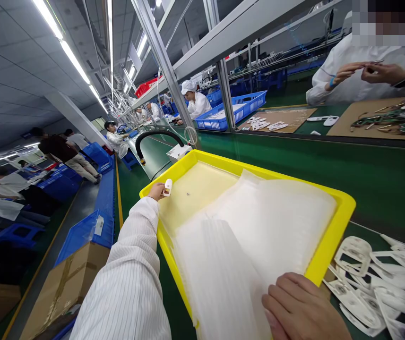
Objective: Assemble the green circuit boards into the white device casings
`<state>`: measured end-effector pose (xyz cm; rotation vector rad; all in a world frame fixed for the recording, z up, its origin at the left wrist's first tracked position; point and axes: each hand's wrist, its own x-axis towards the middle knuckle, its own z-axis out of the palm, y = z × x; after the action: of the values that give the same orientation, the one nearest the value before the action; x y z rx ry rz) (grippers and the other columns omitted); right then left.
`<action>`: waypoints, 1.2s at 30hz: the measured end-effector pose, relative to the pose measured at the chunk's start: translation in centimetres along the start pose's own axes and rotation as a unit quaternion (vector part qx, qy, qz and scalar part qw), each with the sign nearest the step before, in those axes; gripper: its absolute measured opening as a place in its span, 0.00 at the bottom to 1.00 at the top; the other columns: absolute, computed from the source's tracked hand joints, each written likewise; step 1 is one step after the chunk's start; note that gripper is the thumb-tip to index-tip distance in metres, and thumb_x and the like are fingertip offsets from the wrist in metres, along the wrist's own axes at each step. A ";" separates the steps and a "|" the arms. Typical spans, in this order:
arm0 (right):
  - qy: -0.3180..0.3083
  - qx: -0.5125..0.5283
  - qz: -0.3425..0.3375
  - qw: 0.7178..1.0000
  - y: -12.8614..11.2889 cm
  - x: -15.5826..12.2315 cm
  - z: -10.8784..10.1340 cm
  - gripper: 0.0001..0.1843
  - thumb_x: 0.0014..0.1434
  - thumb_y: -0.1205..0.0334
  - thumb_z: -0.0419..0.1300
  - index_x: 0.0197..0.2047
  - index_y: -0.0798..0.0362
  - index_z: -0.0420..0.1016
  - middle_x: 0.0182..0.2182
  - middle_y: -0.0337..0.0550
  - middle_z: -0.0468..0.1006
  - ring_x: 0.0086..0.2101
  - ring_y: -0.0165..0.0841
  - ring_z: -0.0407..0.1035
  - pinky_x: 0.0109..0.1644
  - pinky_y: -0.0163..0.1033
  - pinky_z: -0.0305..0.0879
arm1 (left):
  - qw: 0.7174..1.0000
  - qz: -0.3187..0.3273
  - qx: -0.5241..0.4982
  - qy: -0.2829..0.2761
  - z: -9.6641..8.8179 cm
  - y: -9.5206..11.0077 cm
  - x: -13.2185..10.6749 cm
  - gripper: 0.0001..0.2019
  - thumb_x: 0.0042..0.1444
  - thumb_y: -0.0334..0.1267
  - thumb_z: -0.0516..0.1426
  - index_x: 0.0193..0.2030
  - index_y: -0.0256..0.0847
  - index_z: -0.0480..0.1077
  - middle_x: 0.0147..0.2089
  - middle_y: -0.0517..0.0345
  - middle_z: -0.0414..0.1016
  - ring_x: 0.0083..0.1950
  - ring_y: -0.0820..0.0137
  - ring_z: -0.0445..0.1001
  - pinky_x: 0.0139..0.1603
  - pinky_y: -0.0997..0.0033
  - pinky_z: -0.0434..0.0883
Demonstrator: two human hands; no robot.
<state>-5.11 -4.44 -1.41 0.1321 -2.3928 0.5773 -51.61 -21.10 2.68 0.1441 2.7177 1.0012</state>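
A yellow tray (333, 231) lies on the green belt in front of me, lined with white foam sheets (259, 236). My left hand (158, 191) reaches to the tray's far left corner and pinches a small white plastic part (168, 187) just over the rim. A tiny dark speck (187, 193) lies on the bare tray floor near it. My right hand (299, 307) rests at the near edge with its fingers curled down on the foam sheets.
White flat plastic parts (375, 278) are piled right of the tray. Across the belt a person in white handles something small above a cardboard sheet (368, 118) with circuit boards. A blue crate (237, 111), a black hose (154, 137), cardboard boxes (67, 283) and more workers stand left.
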 end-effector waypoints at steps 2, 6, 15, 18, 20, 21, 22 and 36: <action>0.004 0.000 0.003 1.000 0.1 -0.1 0.1 0.22 0.69 0.64 0.41 0.30 0.48 0.72 0.24 0.36 0.76 0.27 0.33 0.69 0.47 0.45 0.52 | 1.000 0.004 -0.011 -0.024 0.8 0.4 -0.4 0.15 0.64 0.42 0.56 0.52 0.35 0.69 0.49 0.51 0.73 0.45 0.69 0.75 0.45 0.63 0.76; -0.004 -0.005 0.010 1.000 0.0 -0.1 0.0 0.21 0.67 0.65 0.42 0.30 0.48 0.72 0.25 0.37 0.76 0.28 0.34 0.69 0.47 0.46 0.52 | 0.997 0.028 0.021 -0.062 3.5 1.1 -0.8 0.15 0.63 0.43 0.56 0.52 0.35 0.69 0.49 0.50 0.73 0.46 0.68 0.75 0.46 0.62 0.76; 0.014 -0.009 0.010 1.000 -0.3 -0.1 0.0 0.20 0.67 0.66 0.43 0.30 0.48 0.72 0.24 0.37 0.76 0.27 0.33 0.69 0.48 0.45 0.52 | 0.961 0.163 0.208 -0.082 8.7 2.7 -1.6 0.16 0.62 0.42 0.57 0.53 0.36 0.69 0.55 0.48 0.70 0.55 0.63 0.71 0.55 0.53 0.71; 0.016 0.001 0.016 1.000 -0.5 0.1 0.0 0.17 0.63 0.67 0.45 0.28 0.49 0.71 0.23 0.37 0.74 0.27 0.33 0.67 0.47 0.44 0.52 | 0.947 0.190 0.245 -0.084 8.8 3.0 -2.2 0.15 0.62 0.42 0.57 0.53 0.36 0.69 0.55 0.49 0.71 0.54 0.63 0.71 0.55 0.54 0.72; 0.014 0.010 0.015 1.000 -0.5 0.2 0.0 0.15 0.61 0.68 0.47 0.27 0.49 0.70 0.23 0.37 0.73 0.26 0.33 0.65 0.46 0.44 0.52 | 0.941 0.200 0.260 -0.079 8.6 3.2 -2.7 0.15 0.63 0.42 0.56 0.52 0.37 0.69 0.55 0.49 0.71 0.54 0.64 0.72 0.55 0.55 0.72; 0.013 0.014 0.013 1.000 -0.4 0.3 0.0 0.15 0.61 0.69 0.47 0.27 0.50 0.70 0.22 0.37 0.73 0.26 0.33 0.64 0.45 0.44 0.51 | 0.940 0.202 0.265 -0.076 8.5 3.3 -3.0 0.15 0.63 0.42 0.56 0.52 0.36 0.69 0.54 0.49 0.71 0.53 0.64 0.72 0.55 0.55 0.72; 0.013 0.019 0.011 1.000 -0.4 0.3 0.1 0.14 0.60 0.69 0.48 0.26 0.50 0.69 0.22 0.38 0.72 0.26 0.33 0.63 0.45 0.44 0.51 | 0.938 0.204 0.269 -0.072 8.3 3.4 -3.4 0.15 0.63 0.42 0.56 0.52 0.36 0.70 0.54 0.49 0.71 0.53 0.64 0.72 0.54 0.56 0.72; -0.061 -0.047 -0.013 0.997 0.2 1.0 1.1 0.17 0.62 0.56 0.52 0.26 0.54 0.72 0.22 0.40 0.73 0.26 0.32 0.59 0.41 0.46 0.50 | 0.885 0.418 0.187 -0.086 6.3 18.2 -18.4 0.08 0.53 0.37 0.61 0.40 0.41 0.73 0.32 0.62 0.75 0.36 0.70 0.74 0.39 0.74 0.67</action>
<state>-6.60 -4.70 -1.65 0.1607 -2.5277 0.4556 -32.00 -6.59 13.38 1.4901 2.6336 0.5390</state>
